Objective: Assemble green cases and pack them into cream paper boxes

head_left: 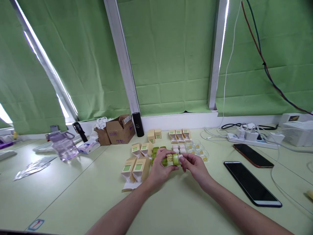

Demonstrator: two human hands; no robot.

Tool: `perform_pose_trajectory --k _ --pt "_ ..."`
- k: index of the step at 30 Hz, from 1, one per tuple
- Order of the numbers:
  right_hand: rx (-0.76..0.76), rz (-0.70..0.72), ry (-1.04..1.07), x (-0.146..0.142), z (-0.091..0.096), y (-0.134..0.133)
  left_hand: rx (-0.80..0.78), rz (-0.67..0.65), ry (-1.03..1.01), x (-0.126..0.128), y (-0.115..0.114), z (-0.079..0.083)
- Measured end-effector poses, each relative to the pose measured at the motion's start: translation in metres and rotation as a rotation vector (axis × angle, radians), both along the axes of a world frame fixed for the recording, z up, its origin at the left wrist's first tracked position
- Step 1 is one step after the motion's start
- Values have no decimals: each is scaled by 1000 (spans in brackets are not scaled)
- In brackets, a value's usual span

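My left hand (160,168) is closed round a small green container (175,159) with a pale pattern on its side, held sideways above the table. At the container's right end, my right hand (194,165) pinches a small white piece (180,158); whether the two are joined is hard to tell. Several green caps (156,150) lie just behind my left fingers. Small whitish-pink pieces (179,148) stand behind the container. To their right are clear round cups (198,149) with yellow centres. Open cardboard boxes (141,168) with green windows stand left of my left hand.
More small boxes (179,135) stand farther back. Two phones (251,182) lie on the right, near a power strip (254,139) with cables. On the left are a water bottle (63,147), a brown carton (119,130), a black cylinder (138,124) and a hairbrush (80,131).
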State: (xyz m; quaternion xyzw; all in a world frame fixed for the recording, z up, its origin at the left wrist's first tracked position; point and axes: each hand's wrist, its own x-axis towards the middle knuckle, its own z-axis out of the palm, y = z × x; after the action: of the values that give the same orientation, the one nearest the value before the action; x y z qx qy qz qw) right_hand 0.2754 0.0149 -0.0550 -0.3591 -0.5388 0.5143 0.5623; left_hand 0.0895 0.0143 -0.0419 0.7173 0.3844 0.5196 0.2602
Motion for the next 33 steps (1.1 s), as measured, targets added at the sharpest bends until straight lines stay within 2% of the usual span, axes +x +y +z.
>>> perform_pose_trajectory --k 9,14,18,21,24,28,33 --pt "65 -18 -51 -2 -5 -2 60 -31 8 2 1 -6" --pt "39 -14 -50 -2 -9 2 -35 -13 -32 4 -1 -7" --pt "68 -35 -84 1 -8 3 -164 -102 -114 5 0 -6" --pt "213 -127 -198 5 -3 -2 -269 -232 -237 5 3 -5" --pt "432 -261 -339 7 -1 -9 -366 -333 -367 5 4 -6" --pt "709 -302 -532 8 -4 -12 -512 -464 -532 8 2 -6" --pt "856 -355 -648 8 -11 -8 -598 -550 -583 11 -1 -3"
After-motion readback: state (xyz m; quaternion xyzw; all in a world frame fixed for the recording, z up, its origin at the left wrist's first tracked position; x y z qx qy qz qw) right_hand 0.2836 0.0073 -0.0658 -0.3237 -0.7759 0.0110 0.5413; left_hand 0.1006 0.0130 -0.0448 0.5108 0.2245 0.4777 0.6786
